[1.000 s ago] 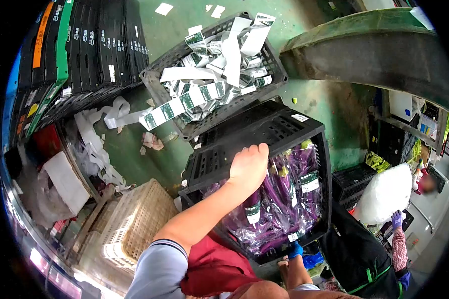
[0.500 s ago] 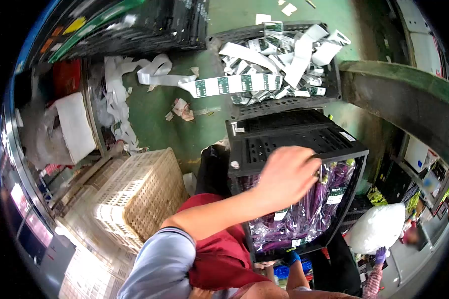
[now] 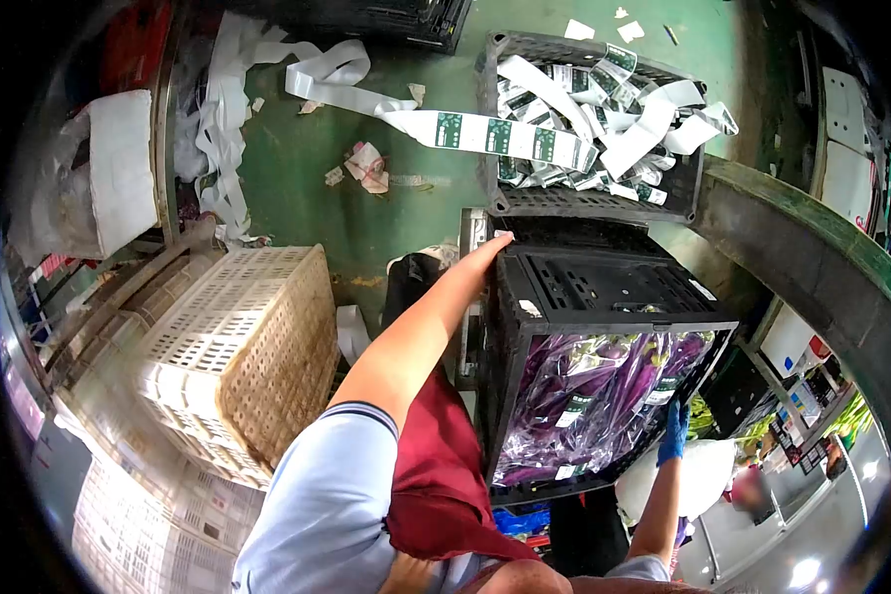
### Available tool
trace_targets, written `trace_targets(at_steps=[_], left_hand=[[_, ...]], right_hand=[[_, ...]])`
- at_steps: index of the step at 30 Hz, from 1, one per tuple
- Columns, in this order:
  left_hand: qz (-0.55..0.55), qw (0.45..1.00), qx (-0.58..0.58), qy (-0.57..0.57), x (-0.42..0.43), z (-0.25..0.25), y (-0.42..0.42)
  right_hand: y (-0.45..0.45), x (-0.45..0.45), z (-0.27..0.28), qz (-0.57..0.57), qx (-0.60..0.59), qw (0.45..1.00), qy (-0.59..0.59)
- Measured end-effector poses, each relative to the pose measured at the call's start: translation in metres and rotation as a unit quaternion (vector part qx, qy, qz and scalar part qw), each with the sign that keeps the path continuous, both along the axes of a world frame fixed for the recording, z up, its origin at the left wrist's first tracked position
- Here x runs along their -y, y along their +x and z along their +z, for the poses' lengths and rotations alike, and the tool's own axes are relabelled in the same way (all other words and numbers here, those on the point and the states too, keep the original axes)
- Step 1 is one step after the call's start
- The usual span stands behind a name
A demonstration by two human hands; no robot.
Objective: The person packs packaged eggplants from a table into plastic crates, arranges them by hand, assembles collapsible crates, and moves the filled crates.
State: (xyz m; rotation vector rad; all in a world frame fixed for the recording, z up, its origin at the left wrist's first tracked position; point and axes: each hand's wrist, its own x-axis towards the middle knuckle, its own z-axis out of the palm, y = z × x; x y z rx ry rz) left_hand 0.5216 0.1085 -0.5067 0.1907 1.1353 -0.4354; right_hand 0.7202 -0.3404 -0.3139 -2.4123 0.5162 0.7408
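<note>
A black crate full of purple eggplants in clear bags stands tilted, its open side facing me. My bare left hand reaches to the crate's far left corner; its fingers are hidden behind the edge. In a blue glove, my right hand grips the rim at the crate's lower right. White labels with green print show on the bags. Just beyond is another black crate heaped with label strips, one of which trails left over its side.
A pale woven basket stands at the left. Paper scraps and a long white strip lie on the green floor. A dark curved barrier runs along the right, near a white bag.
The view has swung right. My left hand has left the crate's upper front edge for its far left corner. My right hand has moved from the bottom rim up to the right side.
</note>
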Motion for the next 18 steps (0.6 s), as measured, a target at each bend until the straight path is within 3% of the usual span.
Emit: trace_targets(at_steps=[2,4,6,10,11,14,16,18], left_hand=[[0.031,0.999,0.034,-0.009,0.012,-0.024,-0.001],[0.001,1.0,-0.013,-0.025,-0.004,0.011,0.004],[0.065,0.995,0.058,-0.049,0.023,-0.057,-0.007],[0.053,0.998,0.025,0.007,0.014,-0.037,-0.001],[0.047,0.999,0.027,-0.002,0.02,-0.056,-0.006],[0.063,0.997,0.036,-0.02,0.028,-0.079,-0.015],[0.062,0.998,0.021,-0.013,0.023,-0.056,-0.014],[0.019,0.999,-0.028,-0.024,0.023,-0.068,-0.018]], right_hand=[[0.017,0.055,-0.036,0.021,0.012,0.999,0.026],[0.012,0.055,-0.044,-0.011,0.038,0.997,0.065],[0.006,0.056,-0.044,0.01,0.064,0.996,0.065],[-0.002,0.06,-0.054,0.041,0.128,0.99,0.034],[-0.006,0.033,-0.041,-0.001,0.106,0.994,0.012],[-0.008,0.03,-0.046,0.02,0.159,0.985,0.058],[0.0,0.036,-0.048,0.018,0.141,0.987,0.073],[-0.001,-0.018,-0.008,0.03,0.039,0.999,0.003]])
